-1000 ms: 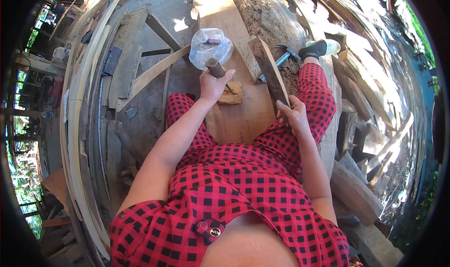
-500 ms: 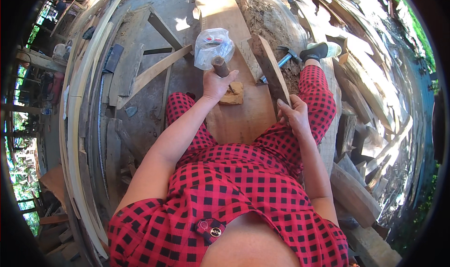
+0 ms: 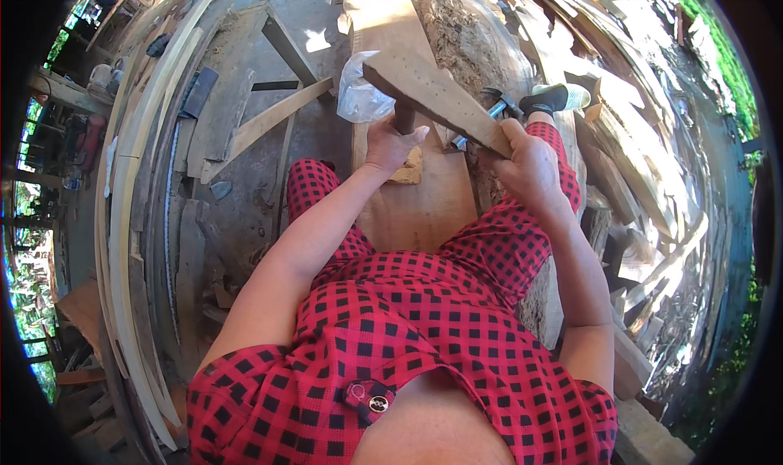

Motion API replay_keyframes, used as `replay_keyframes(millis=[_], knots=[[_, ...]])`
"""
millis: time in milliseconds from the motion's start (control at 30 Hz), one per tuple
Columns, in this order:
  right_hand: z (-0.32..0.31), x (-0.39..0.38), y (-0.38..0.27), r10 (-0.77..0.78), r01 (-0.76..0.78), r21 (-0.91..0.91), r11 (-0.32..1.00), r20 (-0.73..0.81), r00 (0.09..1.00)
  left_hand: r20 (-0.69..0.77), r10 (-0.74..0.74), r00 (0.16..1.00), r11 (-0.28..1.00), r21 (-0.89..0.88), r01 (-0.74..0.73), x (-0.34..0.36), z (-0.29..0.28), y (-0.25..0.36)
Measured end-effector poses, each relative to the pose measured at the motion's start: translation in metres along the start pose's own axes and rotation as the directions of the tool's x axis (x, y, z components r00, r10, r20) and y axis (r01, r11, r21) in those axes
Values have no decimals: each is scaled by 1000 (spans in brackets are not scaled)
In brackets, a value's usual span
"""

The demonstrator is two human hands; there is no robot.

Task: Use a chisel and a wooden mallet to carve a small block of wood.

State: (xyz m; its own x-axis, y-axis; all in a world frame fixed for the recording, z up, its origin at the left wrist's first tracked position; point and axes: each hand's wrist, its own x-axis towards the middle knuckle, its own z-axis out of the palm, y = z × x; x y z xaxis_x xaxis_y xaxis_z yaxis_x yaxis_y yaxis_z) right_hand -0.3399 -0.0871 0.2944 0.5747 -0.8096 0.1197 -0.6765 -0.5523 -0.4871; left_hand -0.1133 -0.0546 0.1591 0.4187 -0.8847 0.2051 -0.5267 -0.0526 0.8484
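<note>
Left hand (image 3: 393,145): closed around a round brown wooden tool handle (image 3: 404,117), held upright above the block; its lower end is hidden.
Right hand (image 3: 528,167): gripping the narrow end of a flat, tapered grey-brown wooden plank (image 3: 440,90), its broad end at the handle's top; touching or apart, I cannot tell.
Small yellowish wooden block (image 3: 410,169): on the wide, smooth light-brown board (image 3: 416,216) between the legs, partly behind the left hand.
Crumpled clear plastic bag (image 3: 359,98): just beyond the left hand, partly covered by the plank; its contents cannot be made out.
Blue-handled metal hammer (image 3: 507,106): near the foot, partly behind the plank.
</note>
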Motion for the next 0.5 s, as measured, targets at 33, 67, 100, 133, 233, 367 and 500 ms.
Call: replay_keyframes(millis=[33, 67, 100, 133, 233, 367, 500], knots=[[-4, 2, -4, 67, -65, 93, 994, -10, 998, 22, -29, 999, 999, 44, 28, 0, -1, -1], [-7, 2, -11, 62, -61, 92, 994, -7, 998, 17, -32, 999, 999, 44, 31, -1, -3, -1], [-9, 0, -17, 28, -13, 214, 977, -67, 997, 24, -54, 998, 997, 53, 53, -1, -5, -1], [-9, 0, -21, 2, 41, 329, 943, -130, 992, 30, -77, 997, 995, 63, 75, -2, -8, -2], [8, -4, -5, -40, 71, 239, 968, -130, 991, 27, -83, 996, 996, -34, 84, -2, -3, 2], [0, 3, 5, 6, -4, -108, 994, 14, 1000, -88, 60, 994, 998, -9, -61, -2, 0, -2], [-16, 3, -14, 22, 40, 361, 932, -167, 986, -13, -64, 998, 997, 37, 64, -2, -8, 2]])
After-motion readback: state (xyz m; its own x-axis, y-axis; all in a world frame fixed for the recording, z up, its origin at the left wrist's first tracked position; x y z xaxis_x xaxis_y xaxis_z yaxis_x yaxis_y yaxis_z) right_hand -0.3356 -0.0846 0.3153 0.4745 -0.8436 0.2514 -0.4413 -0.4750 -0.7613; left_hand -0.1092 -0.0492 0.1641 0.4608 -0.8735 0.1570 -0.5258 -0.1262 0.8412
